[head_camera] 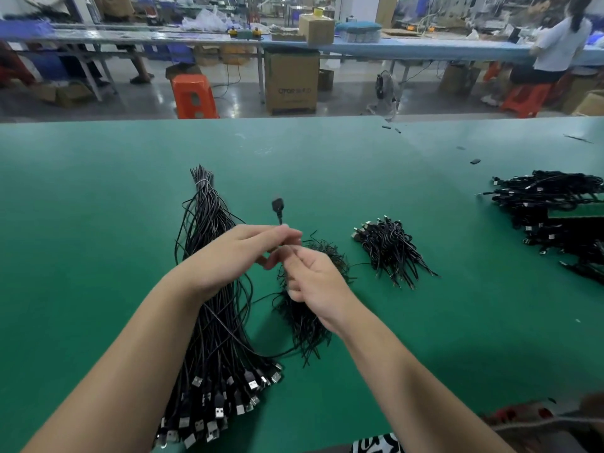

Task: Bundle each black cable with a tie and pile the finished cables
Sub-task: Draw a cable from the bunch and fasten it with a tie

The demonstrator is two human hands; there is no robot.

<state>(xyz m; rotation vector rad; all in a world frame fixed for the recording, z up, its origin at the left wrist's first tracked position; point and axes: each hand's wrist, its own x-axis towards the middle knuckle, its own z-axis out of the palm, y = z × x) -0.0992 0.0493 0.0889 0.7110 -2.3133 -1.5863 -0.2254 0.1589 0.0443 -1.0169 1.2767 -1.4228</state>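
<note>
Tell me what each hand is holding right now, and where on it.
The left hand pinches a black cable just below its connector end, which sticks up. The right hand has curled fingers beside it; what they hold cannot be told.

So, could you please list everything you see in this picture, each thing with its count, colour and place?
table: one, green, whole foreground
loose cable bunch: one, black, under left forearm, plugs nearest the camera
ties: one heap, black, under right hand
small finished pile: one, black, right of the hands
large pile: one, black, table's right edge
held cable: one, black, plug sticking up above the fingers
stools: at least two, orange, on the floor behind
cardboard box: one, brown, on the floor
left hand: pinches held cable
right hand: fingers curled, contents unclear
</note>
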